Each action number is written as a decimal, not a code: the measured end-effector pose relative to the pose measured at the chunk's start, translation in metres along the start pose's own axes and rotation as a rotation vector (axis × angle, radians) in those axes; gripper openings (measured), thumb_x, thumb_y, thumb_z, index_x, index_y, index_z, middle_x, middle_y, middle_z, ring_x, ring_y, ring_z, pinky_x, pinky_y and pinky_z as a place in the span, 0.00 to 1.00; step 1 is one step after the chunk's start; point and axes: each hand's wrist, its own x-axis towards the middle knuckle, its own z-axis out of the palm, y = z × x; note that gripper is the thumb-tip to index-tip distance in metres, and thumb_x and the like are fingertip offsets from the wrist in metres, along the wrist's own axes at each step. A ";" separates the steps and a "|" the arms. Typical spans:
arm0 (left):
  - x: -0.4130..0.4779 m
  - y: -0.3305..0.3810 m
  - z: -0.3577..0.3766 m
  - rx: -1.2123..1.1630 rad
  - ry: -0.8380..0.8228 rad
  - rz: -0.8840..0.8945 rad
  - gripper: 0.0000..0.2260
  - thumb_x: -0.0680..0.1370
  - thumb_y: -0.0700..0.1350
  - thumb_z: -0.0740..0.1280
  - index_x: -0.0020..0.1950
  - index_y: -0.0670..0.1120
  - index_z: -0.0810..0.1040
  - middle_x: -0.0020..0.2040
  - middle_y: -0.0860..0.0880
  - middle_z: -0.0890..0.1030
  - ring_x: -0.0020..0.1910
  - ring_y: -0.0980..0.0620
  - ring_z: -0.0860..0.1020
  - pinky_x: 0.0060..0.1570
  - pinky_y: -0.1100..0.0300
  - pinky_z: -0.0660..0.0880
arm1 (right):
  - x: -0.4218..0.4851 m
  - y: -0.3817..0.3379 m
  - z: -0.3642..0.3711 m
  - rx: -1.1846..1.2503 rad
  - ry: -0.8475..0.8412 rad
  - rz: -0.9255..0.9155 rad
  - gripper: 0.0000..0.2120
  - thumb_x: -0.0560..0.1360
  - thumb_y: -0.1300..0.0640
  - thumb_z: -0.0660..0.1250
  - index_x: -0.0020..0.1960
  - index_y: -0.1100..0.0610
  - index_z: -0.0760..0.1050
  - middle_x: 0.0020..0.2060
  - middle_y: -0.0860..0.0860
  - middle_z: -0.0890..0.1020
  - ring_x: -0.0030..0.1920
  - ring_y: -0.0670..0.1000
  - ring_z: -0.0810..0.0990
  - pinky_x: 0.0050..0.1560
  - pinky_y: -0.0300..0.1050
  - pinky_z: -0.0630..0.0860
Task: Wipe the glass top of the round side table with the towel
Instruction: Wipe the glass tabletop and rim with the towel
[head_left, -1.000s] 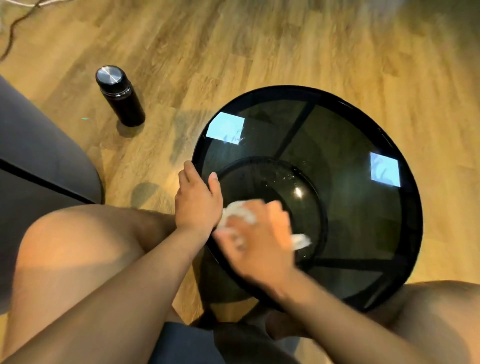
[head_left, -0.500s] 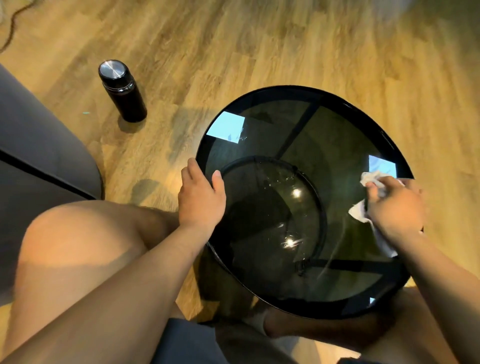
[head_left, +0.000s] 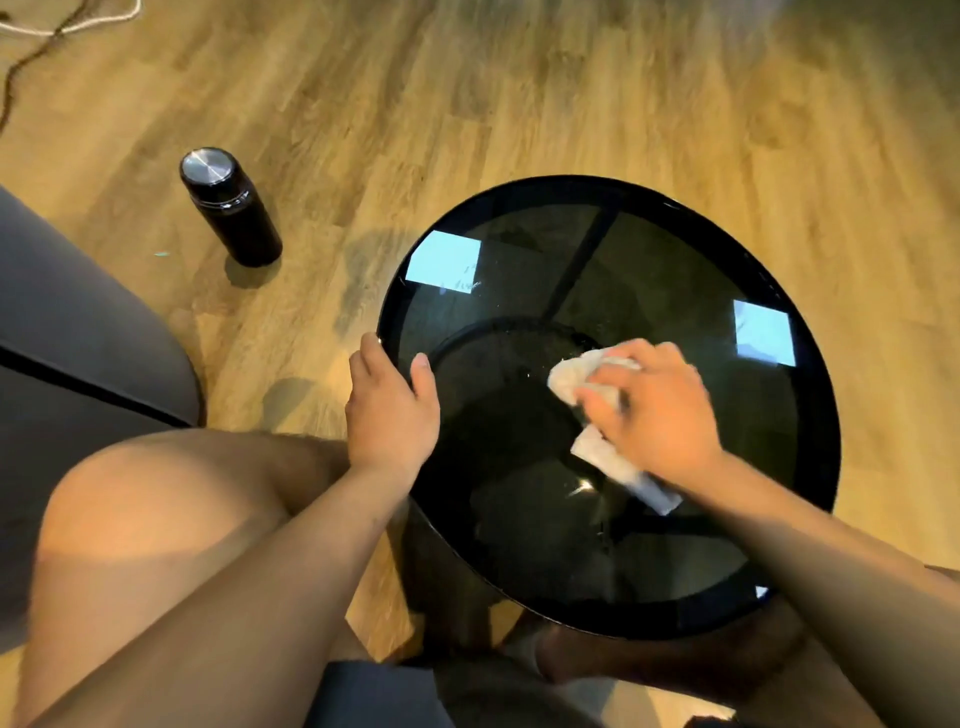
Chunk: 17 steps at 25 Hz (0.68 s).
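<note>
The round side table (head_left: 675, 249) has a dark glass top in a black rim and stands on the wooden floor in front of my knees. My right hand (head_left: 657, 410) presses a crumpled white towel (head_left: 605, 457) onto the glass near its middle; the towel's ends stick out above and below the fingers. My left hand (head_left: 389, 410) grips the table's left rim, with the thumb on the glass and the fingers over the edge.
A black flask (head_left: 228, 205) with a metal lid stands on the floor to the left of the table. A grey sofa cushion (head_left: 78, 332) lies at the far left. Cables (head_left: 31, 41) run across the floor at the top left.
My right hand swept the towel from the near-left part of the glass to the right edge, then back to the middle. My left hand stayed on the rim.
</note>
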 end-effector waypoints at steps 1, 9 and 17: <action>0.000 0.000 0.001 0.007 0.002 -0.010 0.27 0.81 0.53 0.58 0.76 0.42 0.56 0.71 0.41 0.67 0.66 0.42 0.70 0.53 0.61 0.63 | 0.006 0.044 -0.007 -0.046 -0.030 0.183 0.14 0.75 0.44 0.62 0.49 0.49 0.83 0.55 0.53 0.80 0.54 0.62 0.75 0.51 0.58 0.75; 0.002 0.001 0.000 0.046 -0.013 -0.026 0.26 0.81 0.53 0.58 0.75 0.42 0.57 0.70 0.40 0.68 0.64 0.40 0.72 0.51 0.59 0.65 | 0.015 -0.031 -0.007 -0.102 -0.010 0.290 0.13 0.76 0.45 0.63 0.49 0.50 0.82 0.48 0.56 0.81 0.46 0.64 0.76 0.46 0.55 0.75; 0.000 0.006 -0.003 0.030 -0.015 -0.050 0.26 0.82 0.52 0.58 0.75 0.40 0.57 0.71 0.40 0.66 0.66 0.40 0.69 0.59 0.51 0.69 | 0.011 -0.014 -0.012 0.019 -0.109 -0.132 0.09 0.75 0.45 0.66 0.46 0.49 0.82 0.50 0.53 0.81 0.47 0.60 0.77 0.44 0.54 0.77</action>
